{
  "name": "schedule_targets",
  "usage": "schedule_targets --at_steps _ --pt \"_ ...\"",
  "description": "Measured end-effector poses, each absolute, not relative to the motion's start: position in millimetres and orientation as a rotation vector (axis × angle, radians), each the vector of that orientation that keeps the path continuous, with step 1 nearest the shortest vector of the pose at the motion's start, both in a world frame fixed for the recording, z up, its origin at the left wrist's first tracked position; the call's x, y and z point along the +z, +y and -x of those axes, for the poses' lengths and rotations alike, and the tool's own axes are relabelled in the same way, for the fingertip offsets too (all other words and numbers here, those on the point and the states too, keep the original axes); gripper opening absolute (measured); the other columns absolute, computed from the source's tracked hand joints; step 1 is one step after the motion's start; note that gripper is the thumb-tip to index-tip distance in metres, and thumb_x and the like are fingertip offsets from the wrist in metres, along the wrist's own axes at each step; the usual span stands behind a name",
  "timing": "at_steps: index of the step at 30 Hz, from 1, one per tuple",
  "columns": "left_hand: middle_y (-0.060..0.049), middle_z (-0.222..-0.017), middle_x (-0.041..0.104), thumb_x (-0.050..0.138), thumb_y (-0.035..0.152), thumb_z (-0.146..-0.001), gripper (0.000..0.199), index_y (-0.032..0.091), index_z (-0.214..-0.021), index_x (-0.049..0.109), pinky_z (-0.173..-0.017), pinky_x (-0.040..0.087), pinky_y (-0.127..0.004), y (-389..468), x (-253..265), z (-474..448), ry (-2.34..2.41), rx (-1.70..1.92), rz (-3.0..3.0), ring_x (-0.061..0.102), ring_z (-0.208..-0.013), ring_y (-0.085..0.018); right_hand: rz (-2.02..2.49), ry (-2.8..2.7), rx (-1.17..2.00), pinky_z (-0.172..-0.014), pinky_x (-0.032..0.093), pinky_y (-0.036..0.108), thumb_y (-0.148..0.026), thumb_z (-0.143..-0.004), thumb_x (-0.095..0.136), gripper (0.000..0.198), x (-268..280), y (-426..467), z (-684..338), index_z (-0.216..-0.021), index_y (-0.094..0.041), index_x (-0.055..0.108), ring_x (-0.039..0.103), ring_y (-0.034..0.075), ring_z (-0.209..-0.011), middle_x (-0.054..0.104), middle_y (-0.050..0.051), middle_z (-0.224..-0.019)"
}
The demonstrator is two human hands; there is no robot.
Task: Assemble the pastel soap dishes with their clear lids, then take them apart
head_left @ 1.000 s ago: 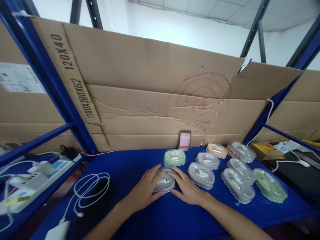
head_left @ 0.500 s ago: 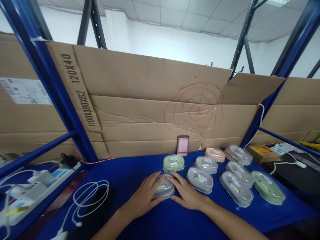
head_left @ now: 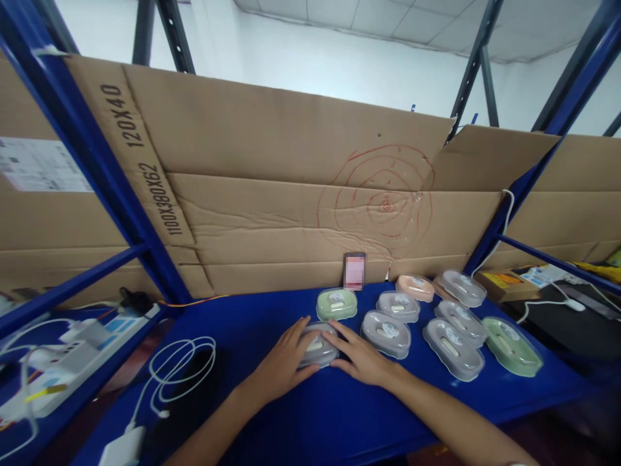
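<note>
Grey case [head_left: 316, 346], cupped between left hand [head_left: 284, 364], right hand [head_left: 361, 359]

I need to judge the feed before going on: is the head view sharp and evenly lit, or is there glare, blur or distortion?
Head view: wide-angle distortion bends the blue rack posts; bright, even light from above, washed out on the far wall; both hands, left hand and right hand, and the grey case read clearly; a small pixelated patch by the cardboard; corners soft.
</note>
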State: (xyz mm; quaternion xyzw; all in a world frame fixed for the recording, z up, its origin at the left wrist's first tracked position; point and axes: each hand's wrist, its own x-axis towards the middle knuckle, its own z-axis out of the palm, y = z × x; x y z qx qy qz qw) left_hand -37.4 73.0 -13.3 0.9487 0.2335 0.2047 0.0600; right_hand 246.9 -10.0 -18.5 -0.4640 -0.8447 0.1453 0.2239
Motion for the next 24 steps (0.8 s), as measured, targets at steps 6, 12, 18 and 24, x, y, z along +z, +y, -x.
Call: schedule_targets --at_steps 6,12,18,24 --pt "-0.020 -0.177 0.036 0.068 0.052 -0.105 0.087 0.032 -0.176 0.022 -0.126 0.046 -0.064 76 -17 36 0.721 0.554 -2.952 0.039 -0.163 -0.041 1.251 -2.362 0.246 -0.135 0.036 0.053 -0.030 -0.107 0.066 0.078 -26 -7 -247 -0.176 -0.030 0.028 0.031 0.031 -0.168 0.028 0.017 -0.181" --pt "-0.024 -0.176 0.037 0.063 0.056 -0.106 0.085 0.024 -0.175 0.024 -0.127 0.043 -0.064 84 -29 33 0.715 0.563 -3.059 0.039 -0.163 -0.042 1.233 -2.373 0.122 -0.134 0.037 0.055 -0.029 -0.108 0.063 0.075 -35 -4 -248 -0.175 -0.028 0.029 0.030 0.031 -0.168 0.030 0.018 -0.180" --pt "-0.020 -0.172 0.045 0.070 0.044 -0.103 0.075 0.022 -0.168 0.040 -0.126 0.047 -0.055 79 -11 36 0.832 0.524 -3.002 0.046 -0.159 -0.038 1.271 -2.406 0.078 -0.133 0.039 0.052 -0.038 -0.109 0.062 0.071 -19 -6 -239 -0.173 -0.022 0.035 0.033 0.030 -0.167 0.034 0.019 -0.179" --pt "-0.020 -0.171 0.046 0.069 0.038 -0.098 0.068 0.018 -0.161 0.053 -0.129 0.042 -0.053 93 4 50 1.359 0.427 -2.945 0.047 -0.158 -0.037 1.712 -2.360 -0.095 -0.137 0.030 0.053 -0.036 -0.113 0.049 0.066 26 5 -229 -0.174 -0.017 0.033 0.029 0.031 -0.168 0.028 0.017 -0.181"
